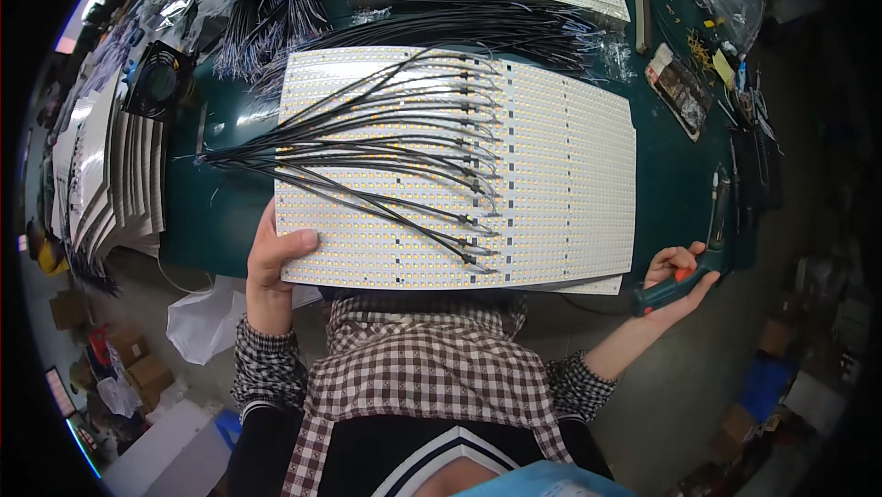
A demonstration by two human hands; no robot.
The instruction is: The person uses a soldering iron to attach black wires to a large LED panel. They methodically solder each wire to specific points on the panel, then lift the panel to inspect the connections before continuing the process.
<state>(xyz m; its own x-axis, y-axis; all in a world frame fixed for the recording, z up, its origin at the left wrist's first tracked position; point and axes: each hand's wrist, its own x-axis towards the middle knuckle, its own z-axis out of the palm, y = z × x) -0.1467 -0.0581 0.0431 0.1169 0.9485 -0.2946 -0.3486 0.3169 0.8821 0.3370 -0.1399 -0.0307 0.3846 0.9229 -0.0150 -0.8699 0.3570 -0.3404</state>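
Here you are, left hand (276,254) pinching the near-left corner of the white LED panel (574,180), thumb on top, the other fingers hidden underneath! The panel sits mid-scene over the worktop's (657,166) near edge. Over on the right, your right hand (687,302) has its fingers wrapped round a green tool (654,299), tip pointing far. Best hold that panel level, thumb clear of the black leads (234,155) fanning across it, and bring the tool round without snagging them. Mind the crowd: loose wire bundle (459,28) just beyond, stacked panels (124,175) and a fan (161,79) left, plastic bag (726,1) far right.
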